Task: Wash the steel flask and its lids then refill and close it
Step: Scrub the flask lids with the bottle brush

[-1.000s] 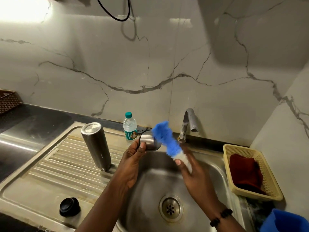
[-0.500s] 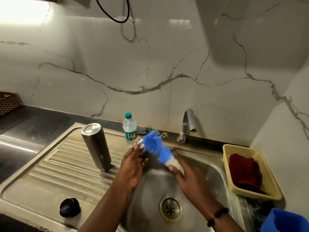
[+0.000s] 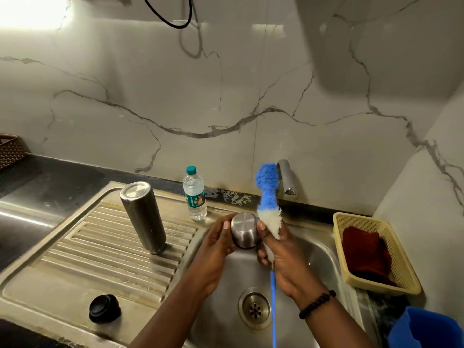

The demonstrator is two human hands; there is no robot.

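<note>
Over the sink basin (image 3: 313,259), the left hand (image 3: 213,249) curls its fingers and thumb round a steel cup lid (image 3: 244,230), which is turned so its flat closed end faces up toward the camera. The right hand (image 3: 281,257) is clamped on a bottle brush (image 3: 268,197): it grips the white bristles low on the head, and its thumb also touches the right side of the cup lid. The brush stands upright, its blue bristle tip in front of the tap (image 3: 286,177) at the back of the basin, and its thin blue handle runs down past the drain (image 3: 254,308). A black bead bracelet (image 3: 317,303) sits on the right wrist.

Left of the basin, on the ribbed drainboard (image 3: 95,247), the steel flask (image 3: 143,217) stands upside down, base up, slightly tilted. Nearer the camera on the same drainboard, well apart from the flask, lies the black inner lid (image 3: 105,308). A small plastic water bottle with a green cap (image 3: 194,194) stands at the back edge, between flask and tap.

Right of the basin a yellow mesh basket (image 3: 401,267) holds a dark red cloth (image 3: 366,254). A blue container (image 3: 431,330) shows at the corner beyond the basket.
</note>
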